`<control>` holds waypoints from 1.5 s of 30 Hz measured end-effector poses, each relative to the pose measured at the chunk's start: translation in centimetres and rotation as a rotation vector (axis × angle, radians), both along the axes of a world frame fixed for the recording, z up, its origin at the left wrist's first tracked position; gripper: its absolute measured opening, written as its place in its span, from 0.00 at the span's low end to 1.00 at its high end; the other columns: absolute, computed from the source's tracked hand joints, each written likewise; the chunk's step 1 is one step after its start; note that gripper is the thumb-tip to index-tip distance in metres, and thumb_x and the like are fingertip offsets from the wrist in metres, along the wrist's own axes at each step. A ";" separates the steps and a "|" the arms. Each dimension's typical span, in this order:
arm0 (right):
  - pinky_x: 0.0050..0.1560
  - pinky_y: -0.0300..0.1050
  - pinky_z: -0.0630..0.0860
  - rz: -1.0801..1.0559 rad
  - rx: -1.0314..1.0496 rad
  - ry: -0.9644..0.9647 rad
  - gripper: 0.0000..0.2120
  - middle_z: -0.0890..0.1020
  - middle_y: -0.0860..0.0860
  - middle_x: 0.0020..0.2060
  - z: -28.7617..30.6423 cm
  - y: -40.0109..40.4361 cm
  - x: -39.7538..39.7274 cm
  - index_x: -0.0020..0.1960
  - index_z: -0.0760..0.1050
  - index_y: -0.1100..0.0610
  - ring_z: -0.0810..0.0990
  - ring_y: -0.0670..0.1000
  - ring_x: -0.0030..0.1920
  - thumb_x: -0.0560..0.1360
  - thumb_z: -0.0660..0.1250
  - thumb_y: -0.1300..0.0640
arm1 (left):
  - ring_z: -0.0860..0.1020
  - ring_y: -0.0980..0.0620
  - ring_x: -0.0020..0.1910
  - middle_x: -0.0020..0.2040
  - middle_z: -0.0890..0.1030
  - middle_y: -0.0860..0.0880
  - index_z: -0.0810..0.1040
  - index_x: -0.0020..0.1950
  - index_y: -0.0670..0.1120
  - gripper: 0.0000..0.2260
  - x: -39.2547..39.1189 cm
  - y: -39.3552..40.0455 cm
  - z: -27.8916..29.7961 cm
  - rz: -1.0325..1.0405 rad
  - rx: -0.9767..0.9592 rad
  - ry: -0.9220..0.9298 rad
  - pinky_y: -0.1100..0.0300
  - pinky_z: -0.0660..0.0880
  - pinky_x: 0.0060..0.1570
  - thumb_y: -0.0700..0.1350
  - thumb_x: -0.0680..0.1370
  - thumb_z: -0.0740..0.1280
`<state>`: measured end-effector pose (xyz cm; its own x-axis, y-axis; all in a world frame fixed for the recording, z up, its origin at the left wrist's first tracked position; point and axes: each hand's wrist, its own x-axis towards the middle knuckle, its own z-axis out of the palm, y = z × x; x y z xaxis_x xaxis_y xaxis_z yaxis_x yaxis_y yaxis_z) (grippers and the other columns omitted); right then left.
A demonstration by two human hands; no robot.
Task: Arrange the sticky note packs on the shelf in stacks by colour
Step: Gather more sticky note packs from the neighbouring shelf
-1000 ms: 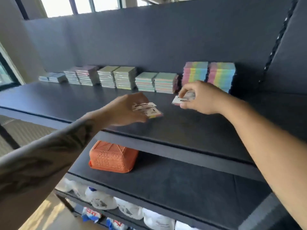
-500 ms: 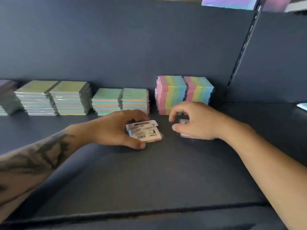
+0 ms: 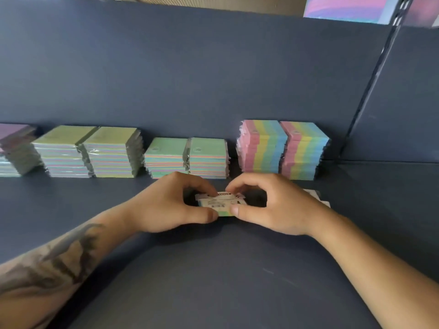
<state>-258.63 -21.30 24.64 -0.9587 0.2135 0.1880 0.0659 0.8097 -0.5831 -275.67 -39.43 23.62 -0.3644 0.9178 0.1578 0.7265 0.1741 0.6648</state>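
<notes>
A small sticky note pack (image 3: 219, 204) with a white printed label lies on the dark shelf (image 3: 213, 269), pinched from both sides. My left hand (image 3: 166, 205) grips its left edge and my right hand (image 3: 273, 205) grips its right edge. Another pack (image 3: 317, 197) peeks out behind my right wrist. Along the back wall stand stacks: striped pink-yellow-blue stacks (image 3: 282, 148), mint-topped stacks (image 3: 186, 157), light green-topped stacks (image 3: 90, 151) and a purple-topped stack (image 3: 16, 148) at the far left.
The dark back panel (image 3: 190, 79) rises behind the stacks. A slanted shelf upright (image 3: 370, 86) divides off a neighbouring bay on the right. Colourful packaging (image 3: 344, 7) shows on the level above.
My right hand left the pack at the right and came over to the pack in my left hand; both hands now hold it together. The view has moved closer to the shelf.
</notes>
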 end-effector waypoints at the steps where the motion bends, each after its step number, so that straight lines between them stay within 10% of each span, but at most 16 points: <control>1: 0.61 0.44 0.77 -0.005 -0.033 0.034 0.12 0.83 0.36 0.53 0.1 0.1 0.0 0.58 0.80 0.42 0.80 0.38 0.57 0.75 0.74 0.46 | 0.82 0.56 0.46 0.45 0.86 0.57 0.86 0.51 0.57 0.18 -0.1 0.0 0.0 0.001 0.023 -0.036 0.60 0.76 0.49 0.62 0.66 0.74; 4: 0.56 0.41 0.78 -0.008 -0.079 0.081 0.09 0.84 0.38 0.49 -0.1 0.1 0.0 0.55 0.82 0.44 0.81 0.40 0.53 0.76 0.75 0.47 | 0.77 0.53 0.37 0.38 0.83 0.55 0.86 0.45 0.50 0.17 0.1 0.2 0.0 -0.015 0.109 -0.138 0.59 0.73 0.40 0.63 0.72 0.71; 8: 0.50 0.38 0.77 -0.072 -0.069 0.211 0.09 0.83 0.37 0.44 -0.3 -0.1 -0.5 0.53 0.82 0.44 0.82 0.41 0.49 0.78 0.72 0.57 | 0.58 0.55 0.30 0.30 0.59 0.53 0.62 0.32 0.44 0.28 1.4 1.0 0.5 0.092 0.196 -0.206 0.64 0.57 0.29 0.65 0.78 0.63; 12: 0.49 0.53 0.83 -0.125 -0.344 0.322 0.07 0.87 0.45 0.45 -0.1 0.0 -0.9 0.53 0.83 0.51 0.85 0.49 0.47 0.78 0.71 0.60 | 0.81 0.55 0.42 0.44 0.85 0.55 0.82 0.48 0.43 0.17 1.6 0.9 0.5 -0.027 0.237 -0.378 0.66 0.77 0.46 0.57 0.80 0.70; 15: 0.47 0.55 0.83 -0.105 -0.699 0.355 0.07 0.87 0.55 0.48 -0.3 -0.5 -0.9 0.56 0.80 0.59 0.86 0.59 0.51 0.77 0.71 0.64 | 0.84 0.44 0.57 0.57 0.86 0.43 0.82 0.61 0.40 0.17 2.0 1.0 0.7 0.009 0.312 -0.621 0.54 0.80 0.60 0.42 0.74 0.76; 21: 0.51 0.57 0.83 -0.054 -0.932 0.338 0.20 0.86 0.58 0.53 0.0 -1.6 -1.1 0.59 0.76 0.61 0.85 0.59 0.54 0.69 0.74 0.61 | 0.83 0.41 0.51 0.58 0.82 0.32 0.80 0.59 0.34 0.18 2.0 1.2 1.0 0.097 0.445 -0.827 0.42 0.78 0.60 0.45 0.75 0.76; 26: 0.36 0.46 0.73 -0.154 -0.765 0.363 0.13 0.86 0.52 0.40 0.5 -2.1 -0.8 0.56 0.75 0.54 0.79 0.49 0.34 0.76 0.73 0.64 | 0.84 0.42 0.48 0.54 0.85 0.36 0.80 0.59 0.37 0.16 2.4 1.5 0.9 0.109 0.500 -0.844 0.48 0.83 0.52 0.45 0.77 0.68; 32: 0.39 0.49 0.79 -0.156 -1.067 0.341 0.11 0.86 0.59 0.44 0.9 -1.9 -0.7 0.55 0.72 0.59 0.84 0.57 0.38 0.77 0.71 0.67 | 0.85 0.45 0.43 0.51 0.86 0.37 0.83 0.59 0.37 0.16 2.2 1.4 0.7 0.099 0.415 -0.841 0.54 0.83 0.45 0.43 0.74 0.71; 40: 0.70 0.42 0.66 -0.090 0.043 0.298 0.33 0.65 0.33 0.73 1.2 -1.4 1.0 0.65 0.67 0.39 0.64 0.40 0.74 0.67 0.81 0.43 | 0.85 0.43 0.45 0.48 0.86 0.37 0.83 0.50 0.36 0.15 2.8 1.5 0.6 0.147 0.420 -0.835 0.51 0.83 0.51 0.48 0.76 0.69; 45: 0.69 0.51 0.65 -0.071 0.351 0.205 0.30 0.73 0.35 0.64 1.8 -1.7 0.8 0.62 0.68 0.39 0.69 0.43 0.65 0.66 0.78 0.35 | 0.82 0.38 0.51 0.55 0.83 0.30 0.79 0.58 0.29 0.26 3.3 1.2 0.9 0.107 0.402 -0.822 0.38 0.76 0.65 0.52 0.76 0.71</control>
